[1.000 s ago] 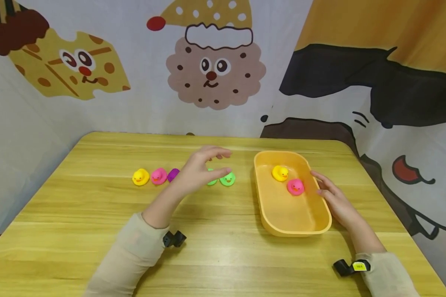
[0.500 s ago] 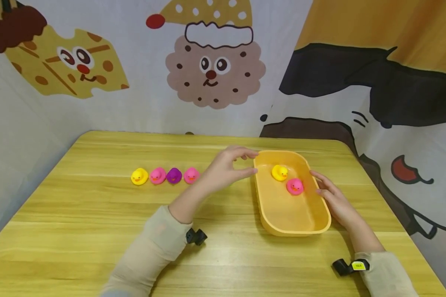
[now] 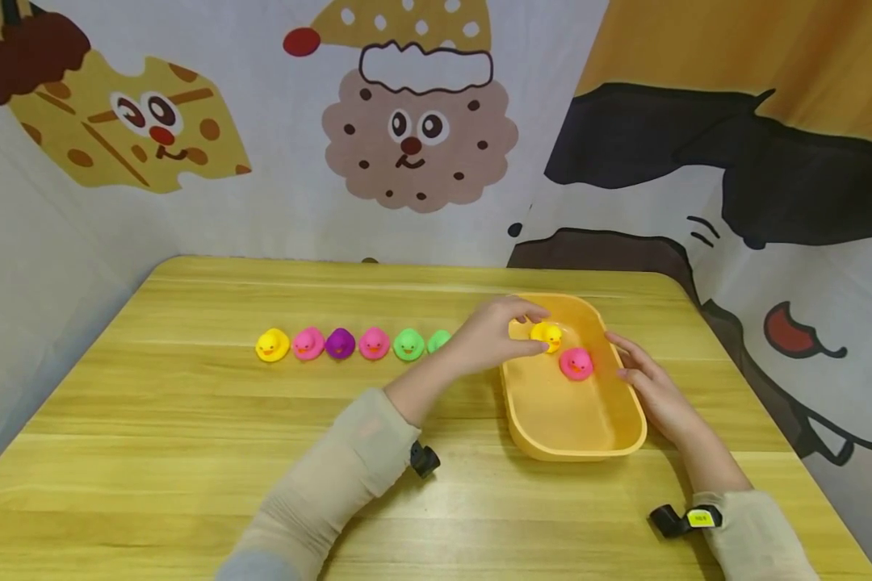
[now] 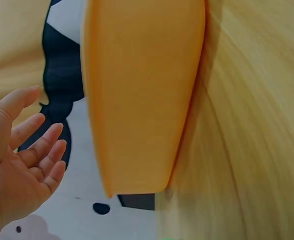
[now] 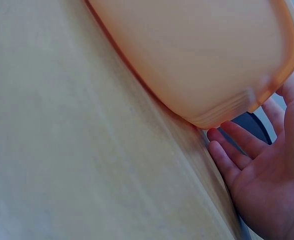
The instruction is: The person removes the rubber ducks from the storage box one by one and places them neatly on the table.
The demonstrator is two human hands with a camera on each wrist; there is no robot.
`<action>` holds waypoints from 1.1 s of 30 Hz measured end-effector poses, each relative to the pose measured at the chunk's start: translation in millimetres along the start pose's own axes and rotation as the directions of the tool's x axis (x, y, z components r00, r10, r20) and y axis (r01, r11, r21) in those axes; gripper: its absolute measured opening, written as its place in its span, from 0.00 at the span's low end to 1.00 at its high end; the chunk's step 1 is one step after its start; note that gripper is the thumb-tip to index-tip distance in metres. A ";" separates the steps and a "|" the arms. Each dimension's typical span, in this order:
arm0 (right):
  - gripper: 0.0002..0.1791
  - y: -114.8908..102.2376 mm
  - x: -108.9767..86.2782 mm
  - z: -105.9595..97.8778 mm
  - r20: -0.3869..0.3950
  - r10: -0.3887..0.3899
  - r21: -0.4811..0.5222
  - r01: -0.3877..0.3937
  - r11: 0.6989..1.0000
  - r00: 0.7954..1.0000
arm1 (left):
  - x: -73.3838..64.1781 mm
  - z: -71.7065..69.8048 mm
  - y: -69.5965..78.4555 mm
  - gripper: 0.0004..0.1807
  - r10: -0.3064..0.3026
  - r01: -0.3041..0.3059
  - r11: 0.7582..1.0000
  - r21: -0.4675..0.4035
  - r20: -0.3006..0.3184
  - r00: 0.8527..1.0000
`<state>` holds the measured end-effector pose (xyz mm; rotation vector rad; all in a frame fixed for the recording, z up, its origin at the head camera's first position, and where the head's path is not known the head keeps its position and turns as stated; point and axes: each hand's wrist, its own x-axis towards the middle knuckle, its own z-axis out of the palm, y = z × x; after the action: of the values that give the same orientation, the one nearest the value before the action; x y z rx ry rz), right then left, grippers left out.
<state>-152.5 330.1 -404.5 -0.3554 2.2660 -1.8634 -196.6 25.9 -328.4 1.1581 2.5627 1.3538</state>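
A yellow rubber duck (image 3: 550,336) and a pink rubber duck (image 3: 576,364) sit inside the orange-yellow plastic tub (image 3: 577,444). My left hand (image 3: 497,335) reaches over the tub's left rim, thumb and fingers apart, with the fingertips overlapping the yellow duck in the head view. In the left wrist view that hand (image 4: 29,160) holds nothing, its fingers loosely bent beside the tub's outer wall (image 4: 141,100). My right hand (image 3: 657,391) rests at the tub's right side. Its thumb and index finger lie at the rim, and the other fingers stretch along the outer wall (image 5: 197,60).
Left of the tub, a row of rubber ducks lies on the wooden table (image 3: 189,452): yellow (image 3: 272,344), pink (image 3: 308,344), purple (image 3: 340,344), another pink (image 3: 374,344), and two green (image 3: 409,344), one partly behind my left forearm. A cartoon-printed cloth (image 3: 262,226) hangs behind.
My left hand has moved right, from above the green ducks, past the tub's rim to the yellow duck. My right hand and the tub have stayed in place.
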 end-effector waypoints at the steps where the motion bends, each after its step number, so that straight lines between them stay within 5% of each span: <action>1: 0.30 -0.2 0.1 0.1 0.000 0.002 -0.002 -0.002 1.000 1.000 | 3.0 2.5 -0.7 0.25 -0.009 0.009 1.000 0.005 0.007 1.000; 13: 0.29 0.2 0.0 -0.7 0.023 -0.028 0.061 0.027 0.998 0.999 | 37.2 24.7 -11.5 0.26 -0.052 0.048 0.997 0.055 0.089 0.995; 20: 0.30 0.8 0.0 -0.2 0.024 -0.029 0.070 0.028 0.997 0.999 | 50.5 35.6 -16.9 0.25 -0.145 0.133 0.987 0.085 0.151 0.978; 33: 0.29 1.5 1.3 -0.6 0.016 -0.032 0.046 0.032 0.998 0.999 | 65.7 45.9 -24.2 0.23 -0.298 0.290 0.954 0.080 0.100 0.949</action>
<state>-154.0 330.5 -405.8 -0.4012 2.2154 -1.9171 -243.2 90.4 -354.5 0.7894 2.5854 1.1155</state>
